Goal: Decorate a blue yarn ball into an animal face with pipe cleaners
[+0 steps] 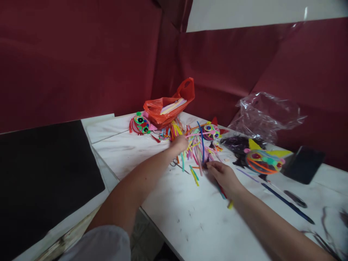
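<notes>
My left hand point(179, 144) is closed at the near side of a pile of colourful pipe cleaners point(193, 142). A pink pipe cleaner point(196, 134) runs out from beside its fingers, which hide their own tips. To the right, my right hand point(223, 175) is closed in a pinch on a small dark bit whose kind is unclear. A dark blue pipe cleaner point(202, 143) stands near those fingertips. Between the hands lie scissors point(179, 165) and short yellow and green pipe cleaner pieces point(194, 176).
A red plastic bag point(163, 112) with pale strips stands behind the pile. Decorated masks point(140, 123), point(211, 132) and a yellow-eared mask point(263, 161) lie around it. Clear plastic wrap point(268, 116), a phone point(304, 165) and a dark pen-like stick point(288, 203) are on the right.
</notes>
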`<state>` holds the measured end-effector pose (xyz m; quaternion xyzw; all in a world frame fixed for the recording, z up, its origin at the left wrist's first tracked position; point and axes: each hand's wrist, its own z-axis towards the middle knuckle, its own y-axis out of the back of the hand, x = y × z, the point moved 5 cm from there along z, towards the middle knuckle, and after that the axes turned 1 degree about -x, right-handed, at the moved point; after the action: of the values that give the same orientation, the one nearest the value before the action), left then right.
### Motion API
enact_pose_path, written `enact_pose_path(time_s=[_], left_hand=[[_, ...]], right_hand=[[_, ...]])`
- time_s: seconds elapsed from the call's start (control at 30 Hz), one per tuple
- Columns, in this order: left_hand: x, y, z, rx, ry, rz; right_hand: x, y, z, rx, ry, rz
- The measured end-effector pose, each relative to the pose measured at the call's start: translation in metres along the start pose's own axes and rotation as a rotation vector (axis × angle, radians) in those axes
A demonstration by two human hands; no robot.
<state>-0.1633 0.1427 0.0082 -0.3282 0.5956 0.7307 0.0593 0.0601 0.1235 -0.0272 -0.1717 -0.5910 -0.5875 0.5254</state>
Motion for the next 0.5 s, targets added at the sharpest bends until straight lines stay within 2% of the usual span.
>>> enact_pose_path(time_s=[0.13,0.23,0.3,0.37,0.43,0.5], left_hand=[[-0.004,-0.007,-0.006,-0.058,-0.015,-0.118],[-0.011,-0.006,-0.014,-0.155,-0.073,-0.179],[-0.011,0.003,-0.016,-0.227,-0.097,-0.218],[-0.003,0.018,-0.010,-0.286,-0.074,-0.255],[0.014,0.036,0.000,-0.328,-0.017,-0.292],[0.034,0.054,0.011,-0.351,0.041,-0.333]], right_hand=[[0.020,-0.014,0.026,-0.003,0.025,0.006],[0.028,-0.027,0.052,-0.029,0.030,-0.059],[0.032,-0.035,0.063,-0.041,0.050,-0.113],[0.039,-0.043,0.068,-0.037,0.096,-0.168],[0.046,-0.052,0.068,-0.006,0.176,-0.206],[0.052,-0.063,0.065,0.077,0.282,-0.390]])
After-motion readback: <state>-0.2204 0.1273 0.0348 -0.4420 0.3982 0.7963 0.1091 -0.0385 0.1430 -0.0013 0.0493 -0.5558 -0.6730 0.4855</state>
